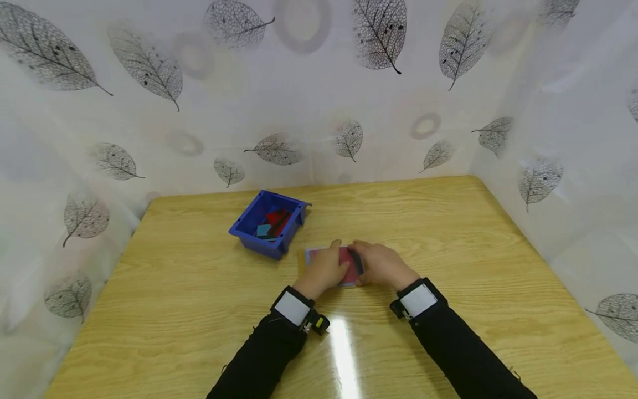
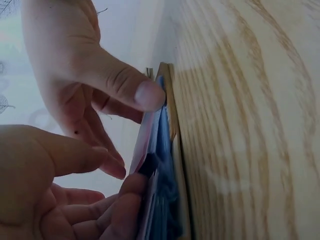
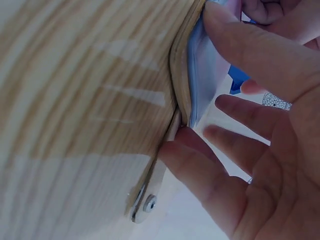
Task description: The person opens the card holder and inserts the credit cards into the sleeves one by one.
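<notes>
A flat, bluish clear plastic pouch [image 1: 345,284] with reddish-pink contents lies on a thin wooden board [image 1: 301,264] near the middle of the table. My left hand [image 1: 323,270] lies over its left part, and its curled fingertips hold the pouch's upper layer in the left wrist view. Across the right side, my right hand [image 1: 384,265] grips the edge, its thumb [image 3: 250,52] on the rim. A dark strip [image 1: 356,261] shows beside the right fingers. Part of the pouch is hidden under both hands.
Behind and left of the hands stands a blue plastic bin [image 1: 249,239] holding red, black and light-blue flat pieces. A wood-grain table [image 1: 199,310] carries everything. White leaf-patterned sheeting [image 1: 309,111] surrounds its back and sides. In the right wrist view, a metal fastener [image 3: 149,203] sits near the board.
</notes>
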`<state>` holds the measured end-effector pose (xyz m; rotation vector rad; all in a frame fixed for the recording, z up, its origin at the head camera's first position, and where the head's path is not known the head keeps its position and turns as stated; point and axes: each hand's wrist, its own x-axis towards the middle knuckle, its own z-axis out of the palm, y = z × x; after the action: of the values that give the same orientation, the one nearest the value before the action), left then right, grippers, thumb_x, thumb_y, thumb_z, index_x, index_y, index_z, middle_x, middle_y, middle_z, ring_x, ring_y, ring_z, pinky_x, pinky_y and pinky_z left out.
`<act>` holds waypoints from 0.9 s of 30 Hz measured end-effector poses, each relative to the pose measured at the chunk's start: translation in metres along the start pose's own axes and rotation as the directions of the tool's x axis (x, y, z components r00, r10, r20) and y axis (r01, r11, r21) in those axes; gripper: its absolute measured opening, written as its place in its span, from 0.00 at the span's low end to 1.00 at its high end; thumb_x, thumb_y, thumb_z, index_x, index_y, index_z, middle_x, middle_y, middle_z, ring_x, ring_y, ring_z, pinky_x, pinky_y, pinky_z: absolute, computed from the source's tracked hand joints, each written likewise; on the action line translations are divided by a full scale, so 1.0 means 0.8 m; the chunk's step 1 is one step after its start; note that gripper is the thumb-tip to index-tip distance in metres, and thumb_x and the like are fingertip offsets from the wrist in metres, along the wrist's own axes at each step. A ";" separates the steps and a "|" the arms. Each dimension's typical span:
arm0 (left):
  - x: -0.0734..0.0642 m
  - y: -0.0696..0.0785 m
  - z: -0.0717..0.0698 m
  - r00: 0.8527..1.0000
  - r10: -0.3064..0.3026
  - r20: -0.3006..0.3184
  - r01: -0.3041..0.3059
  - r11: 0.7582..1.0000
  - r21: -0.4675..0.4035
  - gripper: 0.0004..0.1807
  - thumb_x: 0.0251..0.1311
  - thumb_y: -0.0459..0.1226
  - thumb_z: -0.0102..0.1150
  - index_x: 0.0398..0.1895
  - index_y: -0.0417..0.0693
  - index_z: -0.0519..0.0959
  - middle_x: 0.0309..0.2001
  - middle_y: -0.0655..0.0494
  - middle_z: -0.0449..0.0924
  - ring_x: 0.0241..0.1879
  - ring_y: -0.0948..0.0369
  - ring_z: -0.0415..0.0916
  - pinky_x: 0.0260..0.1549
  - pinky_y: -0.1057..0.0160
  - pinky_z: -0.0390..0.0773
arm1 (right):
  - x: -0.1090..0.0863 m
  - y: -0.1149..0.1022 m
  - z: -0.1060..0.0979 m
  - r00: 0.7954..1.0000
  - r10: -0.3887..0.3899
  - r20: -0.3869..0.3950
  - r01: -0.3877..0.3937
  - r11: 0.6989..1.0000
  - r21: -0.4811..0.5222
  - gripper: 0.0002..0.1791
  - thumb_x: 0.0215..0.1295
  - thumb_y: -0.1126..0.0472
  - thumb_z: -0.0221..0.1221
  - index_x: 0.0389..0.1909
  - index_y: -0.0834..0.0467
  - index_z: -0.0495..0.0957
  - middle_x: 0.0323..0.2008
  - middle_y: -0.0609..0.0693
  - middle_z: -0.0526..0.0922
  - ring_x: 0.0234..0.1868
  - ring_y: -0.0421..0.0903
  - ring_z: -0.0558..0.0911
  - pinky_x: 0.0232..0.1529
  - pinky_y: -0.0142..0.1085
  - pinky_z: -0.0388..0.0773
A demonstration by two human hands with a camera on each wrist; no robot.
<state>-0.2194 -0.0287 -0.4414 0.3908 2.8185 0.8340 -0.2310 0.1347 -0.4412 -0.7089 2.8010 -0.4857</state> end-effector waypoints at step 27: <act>-0.031 -0.068 -0.032 1.000 0.015 0.017 -0.017 0.992 0.124 0.46 0.36 0.46 0.80 0.65 0.52 0.73 0.67 0.43 0.68 0.64 0.43 0.66 0.60 0.43 0.66 | 0.020 -0.011 -0.006 0.994 -0.001 0.113 -0.005 0.999 0.054 0.52 0.35 0.50 0.80 0.65 0.59 0.68 0.45 0.55 0.67 0.41 0.48 0.73 0.42 0.40 0.76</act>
<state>-0.2126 -0.0934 -0.4480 0.4370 2.8644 0.6570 -0.2426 0.1205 -0.4353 -0.6999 2.6726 -0.5026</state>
